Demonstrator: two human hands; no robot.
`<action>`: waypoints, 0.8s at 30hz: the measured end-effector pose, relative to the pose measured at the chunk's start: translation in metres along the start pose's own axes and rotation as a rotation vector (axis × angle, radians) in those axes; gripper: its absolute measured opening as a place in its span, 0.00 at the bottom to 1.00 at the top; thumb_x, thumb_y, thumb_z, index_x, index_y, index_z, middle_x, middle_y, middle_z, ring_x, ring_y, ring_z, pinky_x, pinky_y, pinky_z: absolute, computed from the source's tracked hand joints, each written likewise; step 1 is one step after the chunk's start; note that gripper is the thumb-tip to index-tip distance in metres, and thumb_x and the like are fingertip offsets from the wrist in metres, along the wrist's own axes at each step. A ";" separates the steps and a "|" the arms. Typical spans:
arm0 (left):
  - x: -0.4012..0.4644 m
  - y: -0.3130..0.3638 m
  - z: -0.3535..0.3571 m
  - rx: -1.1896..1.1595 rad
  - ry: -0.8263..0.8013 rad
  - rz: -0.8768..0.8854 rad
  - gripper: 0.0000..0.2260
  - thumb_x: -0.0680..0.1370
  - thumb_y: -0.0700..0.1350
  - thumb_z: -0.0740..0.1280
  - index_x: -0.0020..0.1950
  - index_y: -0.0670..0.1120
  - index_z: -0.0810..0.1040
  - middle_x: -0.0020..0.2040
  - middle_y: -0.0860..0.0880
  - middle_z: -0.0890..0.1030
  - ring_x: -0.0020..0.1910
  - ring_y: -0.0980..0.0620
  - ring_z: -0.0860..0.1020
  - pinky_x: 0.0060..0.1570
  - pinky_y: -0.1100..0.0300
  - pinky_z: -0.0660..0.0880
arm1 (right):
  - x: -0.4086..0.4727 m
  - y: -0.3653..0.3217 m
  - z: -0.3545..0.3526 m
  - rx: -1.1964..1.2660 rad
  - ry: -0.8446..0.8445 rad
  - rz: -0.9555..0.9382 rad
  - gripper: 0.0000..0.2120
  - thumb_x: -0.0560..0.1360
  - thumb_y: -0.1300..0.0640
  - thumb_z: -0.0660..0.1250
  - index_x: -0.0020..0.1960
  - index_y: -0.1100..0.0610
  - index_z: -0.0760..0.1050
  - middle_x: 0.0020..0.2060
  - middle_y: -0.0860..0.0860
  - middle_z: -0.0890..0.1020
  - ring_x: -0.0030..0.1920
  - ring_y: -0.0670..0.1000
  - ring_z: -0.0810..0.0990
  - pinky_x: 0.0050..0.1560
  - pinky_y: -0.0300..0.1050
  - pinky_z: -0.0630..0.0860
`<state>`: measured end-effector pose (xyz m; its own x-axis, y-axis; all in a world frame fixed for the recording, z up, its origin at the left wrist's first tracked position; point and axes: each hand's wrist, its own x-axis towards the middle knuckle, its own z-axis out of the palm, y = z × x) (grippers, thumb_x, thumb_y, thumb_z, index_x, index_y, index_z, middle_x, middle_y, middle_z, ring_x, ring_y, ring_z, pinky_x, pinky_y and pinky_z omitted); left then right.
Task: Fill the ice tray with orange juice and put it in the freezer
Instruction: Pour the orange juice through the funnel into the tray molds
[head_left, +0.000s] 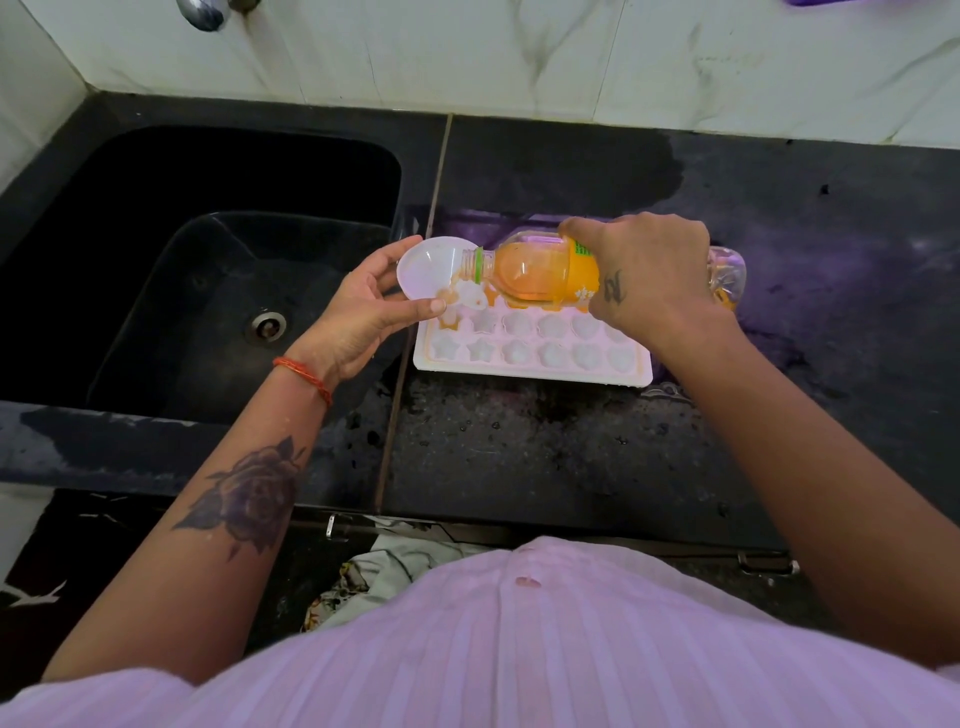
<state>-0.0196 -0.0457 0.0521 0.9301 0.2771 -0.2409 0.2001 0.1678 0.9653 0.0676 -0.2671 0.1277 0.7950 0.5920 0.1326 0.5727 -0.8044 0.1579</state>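
Head view: a person stands at a dark countertop beside a black sink, looking down at both hands.
Step in hand: pouring juice, judged early in the filling.
Right hand: fingers wrapped over a juice bottle, which lies nearly level, its open neck pointing left.
Left hand: thumb and fingers pinch the rim of a clear funnel, tipped toward the bottle's mouth.
Ice tray: white, resting on the counter under the bottle, just right of the sink.
Tray contents: orange liquid shows in the far-left corner cells below the funnel; the star and shell cells along the near row look pale and dry.
Bottle contents: roughly half full of orange juice.
Next move, as a judgement: shift the funnel to the next dry cell and pour slowly to avoid overflow.
Freezer: not in view.
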 end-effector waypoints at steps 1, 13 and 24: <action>0.000 0.000 0.000 -0.004 -0.003 0.000 0.32 0.68 0.30 0.71 0.70 0.46 0.68 0.64 0.46 0.75 0.62 0.49 0.77 0.47 0.61 0.80 | 0.000 0.000 0.000 0.000 -0.001 0.001 0.24 0.75 0.55 0.68 0.69 0.46 0.66 0.49 0.55 0.80 0.50 0.60 0.78 0.43 0.46 0.63; 0.001 0.004 -0.001 0.005 -0.008 0.004 0.32 0.67 0.32 0.72 0.69 0.46 0.68 0.66 0.45 0.75 0.63 0.48 0.75 0.48 0.59 0.81 | 0.001 0.000 0.002 0.028 -0.007 0.012 0.25 0.74 0.53 0.69 0.69 0.45 0.66 0.49 0.55 0.81 0.50 0.59 0.78 0.43 0.46 0.63; 0.002 0.005 0.000 0.015 0.002 0.002 0.31 0.69 0.31 0.71 0.70 0.46 0.68 0.64 0.46 0.75 0.62 0.49 0.76 0.45 0.60 0.81 | 0.002 0.000 0.004 0.032 -0.008 0.016 0.25 0.75 0.52 0.69 0.69 0.45 0.66 0.48 0.55 0.80 0.50 0.59 0.78 0.43 0.46 0.63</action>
<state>-0.0168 -0.0439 0.0563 0.9300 0.2795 -0.2387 0.2024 0.1526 0.9673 0.0700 -0.2661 0.1241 0.8057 0.5786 0.1269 0.5657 -0.8151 0.1247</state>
